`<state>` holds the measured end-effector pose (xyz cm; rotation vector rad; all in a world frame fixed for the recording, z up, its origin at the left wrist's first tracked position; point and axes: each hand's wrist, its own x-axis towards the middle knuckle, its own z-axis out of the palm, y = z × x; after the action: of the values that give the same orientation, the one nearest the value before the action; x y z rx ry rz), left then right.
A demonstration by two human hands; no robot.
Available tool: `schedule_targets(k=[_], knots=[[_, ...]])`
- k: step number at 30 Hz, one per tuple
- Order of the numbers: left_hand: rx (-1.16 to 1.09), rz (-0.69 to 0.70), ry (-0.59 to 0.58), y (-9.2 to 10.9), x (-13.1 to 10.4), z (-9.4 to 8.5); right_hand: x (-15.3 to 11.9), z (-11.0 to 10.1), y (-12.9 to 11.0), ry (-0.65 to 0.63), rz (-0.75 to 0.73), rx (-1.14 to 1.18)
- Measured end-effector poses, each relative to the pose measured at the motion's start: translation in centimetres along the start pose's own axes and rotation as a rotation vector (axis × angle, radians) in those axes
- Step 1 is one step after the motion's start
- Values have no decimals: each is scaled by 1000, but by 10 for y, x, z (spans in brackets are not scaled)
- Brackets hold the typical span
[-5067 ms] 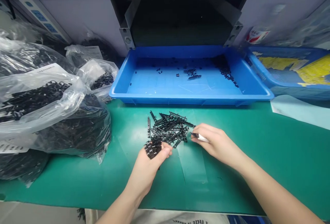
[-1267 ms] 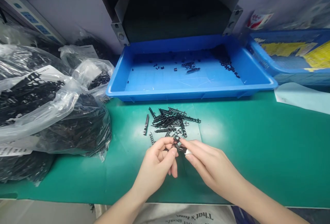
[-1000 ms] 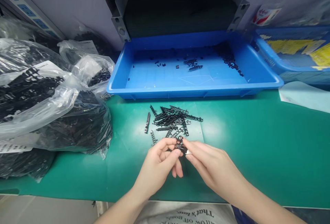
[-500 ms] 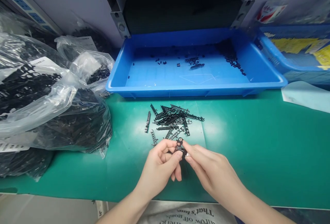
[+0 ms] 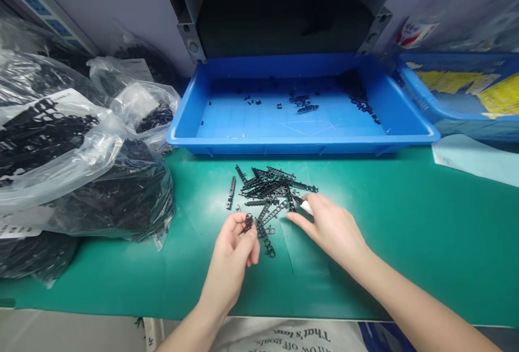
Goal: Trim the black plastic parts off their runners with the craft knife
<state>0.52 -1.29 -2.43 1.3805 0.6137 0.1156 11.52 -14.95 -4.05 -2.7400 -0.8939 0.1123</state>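
Between the thumb and fingers of my left hand (image 5: 231, 252) is a small black plastic clip part (image 5: 247, 223) with a ring at its top. My right hand (image 5: 330, 225) lies at the right edge of a pile of black plastic strips (image 5: 267, 183). It grips a small tool with a white handle (image 5: 307, 207), its thin dark tip pointing into the pile; its exact kind is unclear. Just right of my left hand, a black ladder-like strip (image 5: 266, 241) with rings rests on the green mat. One single strip (image 5: 231, 192) lies apart, left of the pile.
A blue tray (image 5: 251, 147) with scattered black pieces stands behind the pile. Clear bags full of black parts (image 5: 117, 190) crowd the left side. At the right are another blue bin (image 5: 454, 117) and a pale blue sheet (image 5: 474, 154) on the green table (image 5: 405, 254).
My hands have come apart. The left moved a little left with the black part; the right moved up and right to the pile. The ringed strip now shows where my hands were.
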Motion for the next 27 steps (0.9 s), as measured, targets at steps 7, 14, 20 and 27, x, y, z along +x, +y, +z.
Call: schedule_targets(k=[7, 14, 20, 27], knots=[[409, 153, 9, 8, -3, -7, 3, -14, 14, -47, 15, 64], [819, 773, -89, 17, 5, 5, -18, -44, 28, 253, -242, 307], [645, 416, -318, 21, -1, 16, -16, -55, 4, -66, -299, 597], [178, -169, -314, 18, -5, 10, -22, -31, -1, -67, -163, 650]])
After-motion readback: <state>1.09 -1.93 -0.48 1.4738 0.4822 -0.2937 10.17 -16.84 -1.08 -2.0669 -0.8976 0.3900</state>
